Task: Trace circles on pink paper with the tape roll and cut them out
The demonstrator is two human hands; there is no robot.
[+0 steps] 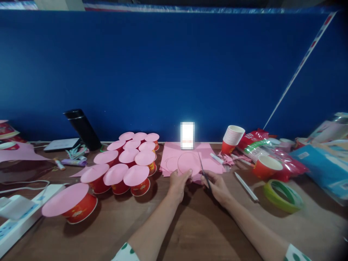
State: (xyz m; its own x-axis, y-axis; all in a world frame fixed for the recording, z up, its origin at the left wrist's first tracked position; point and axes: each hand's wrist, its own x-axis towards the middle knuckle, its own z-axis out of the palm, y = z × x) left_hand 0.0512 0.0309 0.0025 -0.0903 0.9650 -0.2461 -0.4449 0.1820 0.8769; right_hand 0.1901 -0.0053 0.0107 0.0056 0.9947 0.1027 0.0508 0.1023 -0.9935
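My left hand (179,185) pinches the near edge of a pink paper sheet (188,163) that has a circle drawn on it. In my right hand (217,186) is a pair of scissors (205,175), its blades pointing away from me along the right side of the circle. Beneath lies a stack of pink paper (165,167), with another drawn outline partly showing at its left. To the left stand several upturned red paper cups (140,189), each topped with a pink paper disc (136,175).
At right are stacked paper cups (232,136), a single cup (268,167), a white pen (246,186), green tape (282,195) and a blue packet (320,170). A power strip (29,214) and black flask (83,128) stand left. A blue partition (174,72) closes off the back.
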